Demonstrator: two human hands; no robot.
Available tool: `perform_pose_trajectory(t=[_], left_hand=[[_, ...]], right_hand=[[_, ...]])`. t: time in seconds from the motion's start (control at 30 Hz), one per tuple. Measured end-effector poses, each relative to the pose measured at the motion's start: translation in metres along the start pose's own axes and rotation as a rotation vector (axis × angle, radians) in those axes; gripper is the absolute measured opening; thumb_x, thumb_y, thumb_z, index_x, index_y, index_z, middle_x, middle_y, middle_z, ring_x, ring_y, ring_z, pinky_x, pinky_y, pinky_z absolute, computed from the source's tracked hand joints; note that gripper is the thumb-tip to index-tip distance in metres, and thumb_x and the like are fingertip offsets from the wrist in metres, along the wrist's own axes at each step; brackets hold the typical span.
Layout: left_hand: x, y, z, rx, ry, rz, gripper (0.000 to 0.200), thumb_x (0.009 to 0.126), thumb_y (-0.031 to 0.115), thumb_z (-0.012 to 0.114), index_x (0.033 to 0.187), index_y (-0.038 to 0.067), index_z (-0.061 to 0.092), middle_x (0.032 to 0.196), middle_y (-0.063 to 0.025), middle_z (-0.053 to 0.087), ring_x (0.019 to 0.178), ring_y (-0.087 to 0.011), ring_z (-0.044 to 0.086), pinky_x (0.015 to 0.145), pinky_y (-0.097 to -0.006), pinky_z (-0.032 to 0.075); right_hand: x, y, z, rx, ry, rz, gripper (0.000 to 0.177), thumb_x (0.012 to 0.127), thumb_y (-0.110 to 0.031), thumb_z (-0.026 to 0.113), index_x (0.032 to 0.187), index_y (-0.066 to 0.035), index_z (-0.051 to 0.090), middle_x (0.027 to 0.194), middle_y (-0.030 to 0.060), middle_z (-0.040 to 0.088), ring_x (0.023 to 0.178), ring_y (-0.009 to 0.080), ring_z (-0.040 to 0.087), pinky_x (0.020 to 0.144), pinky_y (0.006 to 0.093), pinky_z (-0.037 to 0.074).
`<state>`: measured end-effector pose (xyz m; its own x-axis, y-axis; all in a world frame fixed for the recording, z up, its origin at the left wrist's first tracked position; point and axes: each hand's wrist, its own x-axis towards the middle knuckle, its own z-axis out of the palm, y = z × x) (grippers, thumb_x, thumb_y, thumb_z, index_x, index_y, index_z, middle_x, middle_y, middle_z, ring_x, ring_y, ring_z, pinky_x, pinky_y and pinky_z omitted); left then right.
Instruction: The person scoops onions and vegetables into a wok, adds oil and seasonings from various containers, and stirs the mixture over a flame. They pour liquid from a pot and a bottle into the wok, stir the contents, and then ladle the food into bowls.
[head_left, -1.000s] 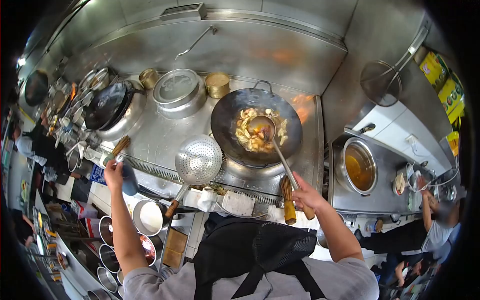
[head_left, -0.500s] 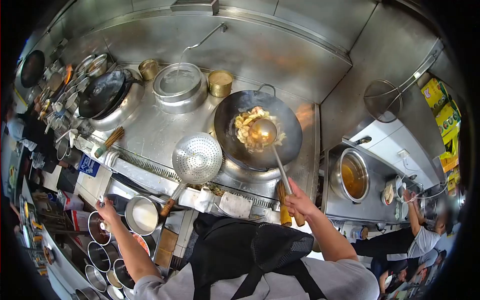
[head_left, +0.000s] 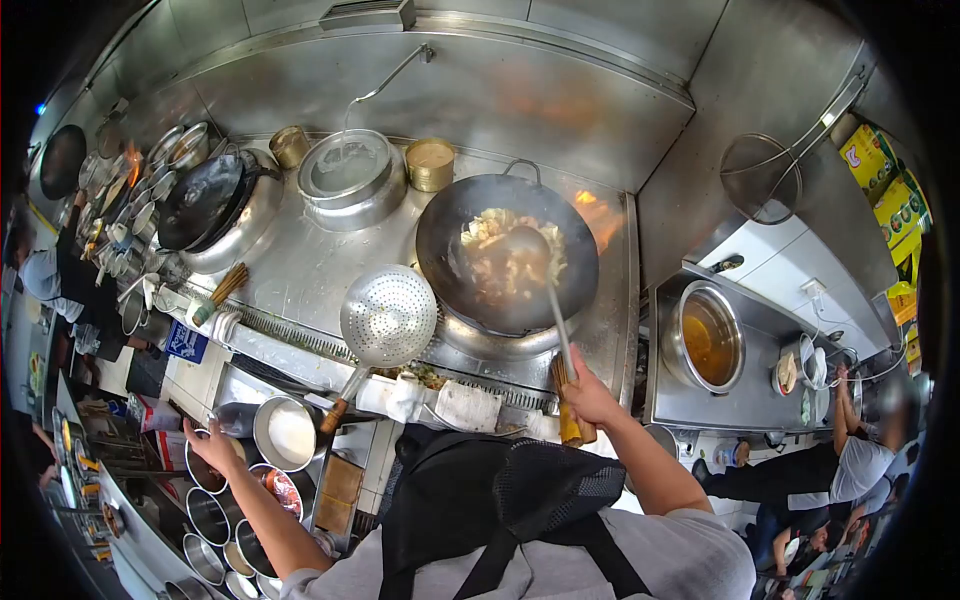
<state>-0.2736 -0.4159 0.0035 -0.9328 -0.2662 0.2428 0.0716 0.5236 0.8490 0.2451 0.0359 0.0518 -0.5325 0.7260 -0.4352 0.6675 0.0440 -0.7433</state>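
My right hand (head_left: 592, 390) is closed around the handle of a long metal ladle (head_left: 559, 318). The ladle's bowl is down among pale, browned pieces of food (head_left: 492, 226) in a large black wok (head_left: 440, 270), and steam blurs it. My left hand (head_left: 210, 450) hovers above the seasoning pots at lower left, fingers apart, and nothing shows in it. Nearest to it are a pot of white granules (head_left: 291, 436) and a pot with red contents (head_left: 280, 490). A perforated strainer (head_left: 388, 316) with a wooden handle rests on the stove's front edge, left of the wok.
Flames (head_left: 598, 218) rise behind the wok's right side. A lidded pot (head_left: 345, 170) and a brass-coloured tin (head_left: 429, 165) stand at the back. Bamboo brushes (head_left: 568, 400) sit at the front edge. A pot of brown liquid (head_left: 710, 336) stands right. Another person (head_left: 840, 465) works at far right.
My left hand has opened, and the small metal-and-white item in it is gone from its grasp. Flames have flared behind the wok, steam has thickened, and the ladle has shifted within the food.
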Motion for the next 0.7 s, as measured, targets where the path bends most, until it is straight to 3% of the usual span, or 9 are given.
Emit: perform_pose_trajectory(t=[0.07, 0.2, 0.27, 0.3, 0.4, 0.53, 0.57, 0.67, 0.7], left_hand=[[-0.016, 0.038, -0.007, -0.263, -0.095, -0.017, 0.058, 0.089, 0.008, 0.062, 0.143, 0.004, 0.039, 0.14, -0.0187, 0.045, 0.116, -0.0262, 0.052, 0.098, -0.038, 0.04], [-0.021, 0.07, -0.002, -0.507, -0.35, -0.132, 0.049, 0.094, 0.015, 0.058, 0.14, 0.01, 0.044, 0.143, -0.0108, 0.044, 0.126, -0.0211, 0.044, 0.099, -0.0403, 0.039], [-0.032, 0.097, -0.002, -0.528, -0.413, -0.094, 0.048, 0.094, 0.015, 0.059, 0.14, 0.01, 0.045, 0.142, -0.0106, 0.044, 0.126, -0.0215, 0.044, 0.099, -0.0406, 0.039], [-0.038, 0.11, -0.003, -0.548, -0.472, -0.062, 0.047, 0.094, 0.016, 0.059, 0.139, 0.01, 0.046, 0.142, -0.0105, 0.045, 0.127, -0.0219, 0.044, 0.1, -0.0409, 0.038], [-0.052, 0.13, -0.006, -0.536, -0.524, -0.023, 0.046, 0.094, 0.018, 0.06, 0.137, 0.01, 0.048, 0.141, -0.0083, 0.046, 0.124, -0.021, 0.048, 0.099, -0.0391, 0.039], [-0.075, 0.137, -0.005, -0.499, -0.604, -0.01, 0.045, 0.094, 0.018, 0.061, 0.136, 0.008, 0.049, 0.137, -0.0083, 0.051, 0.118, -0.0206, 0.054, 0.094, -0.035, 0.044], [-0.082, 0.136, -0.004, -0.507, -0.619, -0.016, 0.043, 0.094, 0.016, 0.06, 0.135, 0.007, 0.05, 0.135, -0.0083, 0.053, 0.115, -0.0208, 0.056, 0.091, -0.0332, 0.046], [-0.105, 0.142, 0.001, -0.48, -0.665, -0.02, 0.042, 0.093, 0.013, 0.058, 0.134, 0.004, 0.05, 0.13, -0.0101, 0.056, 0.111, -0.0216, 0.059, 0.088, -0.0337, 0.05], [-0.114, 0.149, 0.002, -0.459, -0.683, -0.028, 0.042, 0.093, 0.013, 0.057, 0.133, 0.004, 0.05, 0.128, -0.0103, 0.057, 0.11, -0.0217, 0.06, 0.087, -0.0333, 0.051]], right_hand=[[-0.011, -0.025, -0.005, 0.679, -0.246, 0.124, 0.085, 0.087, -0.003, 0.053, 0.156, -0.021, 0.007, 0.064, 0.0028, 0.044, 0.05, 0.0118, 0.048, 0.046, 0.0292, 0.043], [0.024, -0.019, -0.032, 0.951, -0.385, 0.182, 0.079, 0.091, -0.005, 0.053, 0.156, -0.027, 0.014, 0.071, 0.0049, 0.051, 0.049, 0.0128, 0.047, 0.047, 0.0275, 0.043], [0.038, -0.023, -0.03, 0.223, -0.091, -0.061, 0.08, 0.089, -0.006, 0.054, 0.156, -0.022, 0.013, 0.073, 0.0097, 0.055, 0.054, 0.0159, 0.054, 0.05, 0.0334, 0.047], [0.044, -0.024, -0.034, 0.229, -0.093, -0.063, 0.08, 0.089, -0.006, 0.054, 0.156, -0.022, 0.013, 0.073, 0.0097, 0.055, 0.054, 0.0159, 0.054, 0.05, 0.0334, 0.047], [0.059, -0.019, -0.049, -0.432, 0.29, -0.241, 0.081, 0.088, -0.011, 0.05, 0.155, -0.015, 0.005, 0.096, 0.0281, 0.066, 0.078, 0.0424, 0.066, 0.075, 0.0488, 0.051], [0.055, -0.023, -0.057, -0.435, 0.111, 0.011, 0.084, 0.087, -0.011, 0.05, 0.154, -0.011, 0.0, 0.105, 0.0345, 0.062, 0.091, 0.0486, 0.062, 0.088, 0.0516, 0.048], [0.065, 0.008, -0.045, -0.417, 0.146, -0.094, 0.083, 0.089, -0.01, 0.051, 0.155, -0.014, 0.001, 0.096, 0.0287, 0.066, 0.076, 0.0408, 0.066, 0.073, 0.0489, 0.052], [0.041, 0.004, -0.04, 0.11, -0.105, -0.01, 0.081, 0.091, -0.008, 0.053, 0.156, -0.019, 0.005, 0.082, 0.0152, 0.063, 0.059, 0.0248, 0.061, 0.057, 0.0392, 0.051], [0.044, 0.016, -0.043, 0.568, -0.304, 0.043, 0.081, 0.091, -0.007, 0.054, 0.156, -0.022, 0.007, 0.078, 0.0105, 0.058, 0.056, 0.0192, 0.057, 0.053, 0.0349, 0.049]])
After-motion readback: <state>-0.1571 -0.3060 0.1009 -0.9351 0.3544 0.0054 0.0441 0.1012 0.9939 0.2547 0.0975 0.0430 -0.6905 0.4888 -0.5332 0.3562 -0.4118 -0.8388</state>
